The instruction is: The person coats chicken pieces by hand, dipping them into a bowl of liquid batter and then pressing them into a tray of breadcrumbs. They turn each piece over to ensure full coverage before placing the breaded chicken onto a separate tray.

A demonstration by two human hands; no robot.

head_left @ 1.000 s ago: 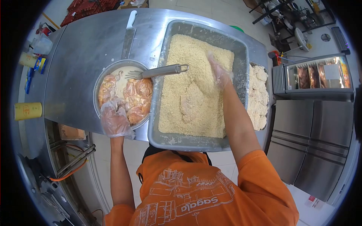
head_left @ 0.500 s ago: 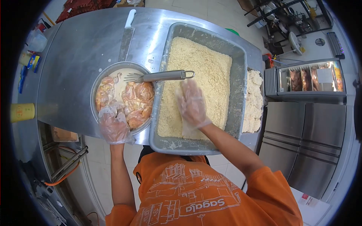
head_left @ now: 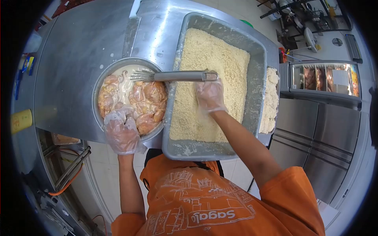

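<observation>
A round metal bowl (head_left: 95,92) holds raw chicken pieces (head_left: 147,98) in a pale, milky liquid. My left hand (head_left: 123,131), in a clear plastic glove, lies over its near rim with fingers curled inside; the fingertips are partly hidden beside the chicken. A metal whisk (head_left: 179,76) leans across from the bowl, wires in the liquid, its handle reaching over a grey tub (head_left: 258,94) of pale crumbs (head_left: 212,51). My gloved right hand (head_left: 210,96) is above the crumbs, its fingers closed around the handle's end.
Behind the bowl lies a knife (head_left: 134,27) on the steel table (head_left: 78,47). Right of the tub sit coated pieces (head_left: 270,102) in a row. A yellow container (head_left: 21,120) is at the far left. Steel refrigerator doors (head_left: 293,118) stand at the right.
My right hand has gone from lying spread over the crumbs to closing at the whisk handle's end. My left hand stays at the bowl's near rim. The camera view has shifted slightly.
</observation>
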